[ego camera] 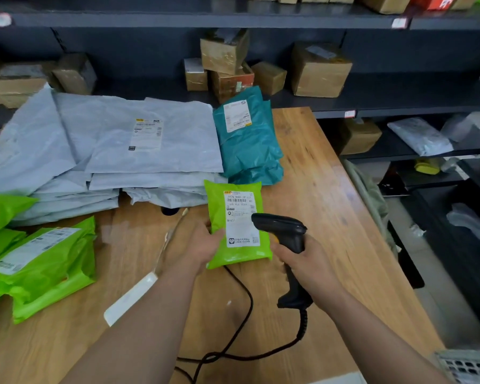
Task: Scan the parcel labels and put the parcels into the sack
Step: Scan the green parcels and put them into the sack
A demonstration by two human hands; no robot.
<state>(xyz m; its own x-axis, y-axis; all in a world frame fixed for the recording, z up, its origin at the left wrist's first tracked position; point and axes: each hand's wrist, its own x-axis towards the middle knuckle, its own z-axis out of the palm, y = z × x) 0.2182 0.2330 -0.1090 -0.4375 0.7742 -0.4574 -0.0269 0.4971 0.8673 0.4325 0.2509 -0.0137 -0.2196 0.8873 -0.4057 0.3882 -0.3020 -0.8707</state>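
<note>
Parcel (219, 200) is held above the table (316, 162), long axis pointing away from the person, left hand (197, 245) gripping its near left edge, while right hand (305, 261), fingers wrapped round scanner (286, 231), aims at the label (240, 217) from just right.

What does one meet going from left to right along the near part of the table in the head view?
Pile of green parcels, left hand, small green parcel it holds, right hand gripping the scanner.
</note>
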